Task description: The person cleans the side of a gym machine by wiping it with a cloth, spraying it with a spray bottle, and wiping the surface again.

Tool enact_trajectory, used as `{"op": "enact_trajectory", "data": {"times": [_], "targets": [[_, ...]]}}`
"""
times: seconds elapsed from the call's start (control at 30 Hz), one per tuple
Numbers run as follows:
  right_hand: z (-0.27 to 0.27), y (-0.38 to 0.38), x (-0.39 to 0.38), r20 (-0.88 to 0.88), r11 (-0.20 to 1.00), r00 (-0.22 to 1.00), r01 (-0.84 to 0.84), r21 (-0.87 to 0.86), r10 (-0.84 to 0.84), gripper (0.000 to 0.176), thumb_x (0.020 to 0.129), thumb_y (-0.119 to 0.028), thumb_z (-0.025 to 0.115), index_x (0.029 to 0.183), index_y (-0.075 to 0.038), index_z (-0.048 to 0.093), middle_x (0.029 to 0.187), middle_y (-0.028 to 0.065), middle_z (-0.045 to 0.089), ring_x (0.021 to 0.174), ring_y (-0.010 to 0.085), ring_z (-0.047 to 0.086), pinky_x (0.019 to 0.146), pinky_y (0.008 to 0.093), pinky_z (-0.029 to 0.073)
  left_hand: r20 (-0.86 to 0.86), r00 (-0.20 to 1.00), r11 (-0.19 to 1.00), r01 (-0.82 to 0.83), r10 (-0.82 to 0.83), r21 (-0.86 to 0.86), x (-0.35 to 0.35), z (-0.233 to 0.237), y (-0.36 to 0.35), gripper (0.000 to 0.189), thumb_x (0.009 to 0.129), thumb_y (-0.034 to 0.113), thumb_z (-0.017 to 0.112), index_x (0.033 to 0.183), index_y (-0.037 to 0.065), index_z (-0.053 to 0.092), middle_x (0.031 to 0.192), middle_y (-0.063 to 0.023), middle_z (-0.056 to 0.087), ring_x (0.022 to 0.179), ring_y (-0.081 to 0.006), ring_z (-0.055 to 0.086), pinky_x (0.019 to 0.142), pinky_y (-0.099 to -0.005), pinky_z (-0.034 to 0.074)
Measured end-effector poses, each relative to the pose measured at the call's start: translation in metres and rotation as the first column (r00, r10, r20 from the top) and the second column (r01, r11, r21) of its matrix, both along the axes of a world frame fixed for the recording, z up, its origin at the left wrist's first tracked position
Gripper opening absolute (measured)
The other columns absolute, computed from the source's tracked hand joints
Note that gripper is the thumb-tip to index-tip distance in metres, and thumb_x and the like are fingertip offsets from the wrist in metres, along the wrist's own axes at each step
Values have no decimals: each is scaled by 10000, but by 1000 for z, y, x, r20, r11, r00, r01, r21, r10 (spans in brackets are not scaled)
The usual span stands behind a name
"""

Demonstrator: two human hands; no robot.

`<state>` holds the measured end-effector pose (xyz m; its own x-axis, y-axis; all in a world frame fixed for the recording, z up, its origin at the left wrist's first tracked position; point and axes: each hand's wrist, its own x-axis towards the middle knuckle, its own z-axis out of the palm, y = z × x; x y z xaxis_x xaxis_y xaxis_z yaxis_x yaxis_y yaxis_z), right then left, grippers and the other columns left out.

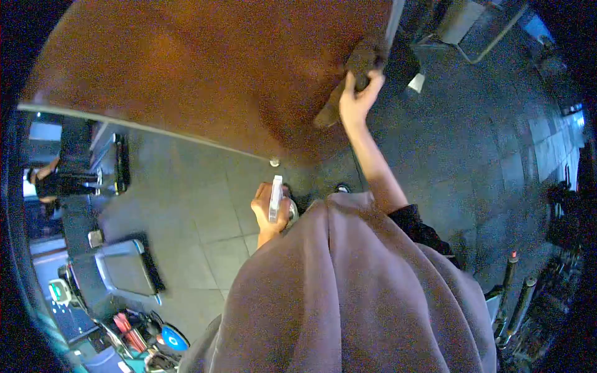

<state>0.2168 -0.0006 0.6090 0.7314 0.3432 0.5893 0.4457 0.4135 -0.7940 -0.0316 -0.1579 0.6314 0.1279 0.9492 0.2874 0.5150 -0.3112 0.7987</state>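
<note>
My right hand (359, 102) reaches forward to the right part of a large brown surface (186, 68) with a pale edge. Its thumb and fingers are closed on a dark, soft-looking cloth (364, 57), blurred where it meets the surface. A brownish strip (328, 114) shows just left of that wrist. Close in front of my body, my left hand (267, 208) is wrapped around a spray bottle (276, 198). Its narrow white top faces up, and the bottle's lower part is mostly hidden by the fingers and my sweatshirt.
A small white round thing (275, 162) sits by the brown surface's near edge. Grey floor tiles (214, 242) lie below. Gym machines (127, 267) stand at left, with another person (65, 183) farther off. A metal frame (476, 59) stands at upper right, and upright bars (516, 304) at lower right.
</note>
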Motion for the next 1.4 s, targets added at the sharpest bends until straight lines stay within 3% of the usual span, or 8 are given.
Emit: {"op": "enact_trajectory", "data": {"times": [0.3, 0.43, 0.57, 0.77, 0.9, 1.03, 1.23, 1.4], "targets": [[-85, -39, -44, 696, 962, 667, -137, -235, 265, 399, 550, -46, 610, 930, -46, 488, 1081, 251, 380, 1079, 471, 356, 875, 576, 327, 21, 1000, 997, 19, -17, -73, -5, -12, -6, 203, 592, 79, 564, 766, -13, 611, 696, -148, 583, 647, -315, 537, 603, -374, 449], [-167, -39, -29, 299, 903, 922, -107, -415, 246, 526, 567, -62, 642, 1041, 19, 430, 1161, 299, 345, 1137, 507, 301, 1002, 607, 212, 75, 997, 999, 4, -1, -51, -3, -12, -9, 204, 589, 76, 557, 764, -14, 611, 701, -146, 585, 650, -320, 535, 606, -377, 448], [-106, 3, -5, -8, 988, 997, 80, -130, -82, 443, 810, -12, 599, 1164, 21, 333, 1110, 159, 388, 1051, 267, 381, 991, 368, 264, 72, 995, 997, -71, 73, -33, -1, -27, -13, 205, 586, 73, 557, 765, -13, 612, 702, -145, 588, 649, -317, 536, 606, -378, 454], [6, -16, -63, 333, 990, 940, 36, 133, -78, 306, 642, 6, 584, 929, -52, 494, 1019, 137, 444, 975, 336, 442, 886, 457, 351, 58, 989, 989, -132, 137, -71, -9, -66, -18, 199, 590, 64, 557, 766, -10, 614, 696, -142, 584, 642, -319, 535, 591, -378, 456], [-50, -36, -111, 902, 1000, 431, 6, -20, 16, 322, 743, -288, 565, 1045, -383, 623, 964, 0, 503, 989, 266, 454, 742, 480, 362, 51, 999, 1000, -4, 2, 24, -11, -59, -5, 141, 657, 109, 601, 740, -4, 612, 682, -108, 587, 593, -240, 556, 567, -357, 456], [-155, -60, -51, 808, 968, 569, 83, -239, 151, 190, 681, -283, 627, 869, -300, 612, 948, 31, 501, 940, 315, 448, 763, 493, 361, 162, 985, 998, -62, 61, 4, -17, -99, -4, 209, 579, 53, 572, 773, -9, 620, 691, -145, 571, 637, -315, 547, 584, -361, 458], [-64, -13, 34, 328, 936, 879, 301, 182, -346, 412, 651, -27, 635, 1032, 20, 486, 1183, 276, 415, 1103, 432, 375, 952, 492, 325, 102, 995, 998, -9, 14, -58, -37, -137, -11, 216, 562, 58, 579, 765, -7, 616, 696, -137, 572, 653, -309, 547, 591, -363, 462], [-34, -39, -34, 569, 885, 685, 415, 208, -455, 292, 659, -96, 623, 947, -47, 607, 1121, 183, 482, 1036, 344, 445, 884, 458, 367, 81, 994, 995, 80, -75, -57, -60, -149, 0, 202, 561, 64, 560, 746, 2, 613, 688, -133, 579, 656, -299, 549, 595, -357, 464]]}}
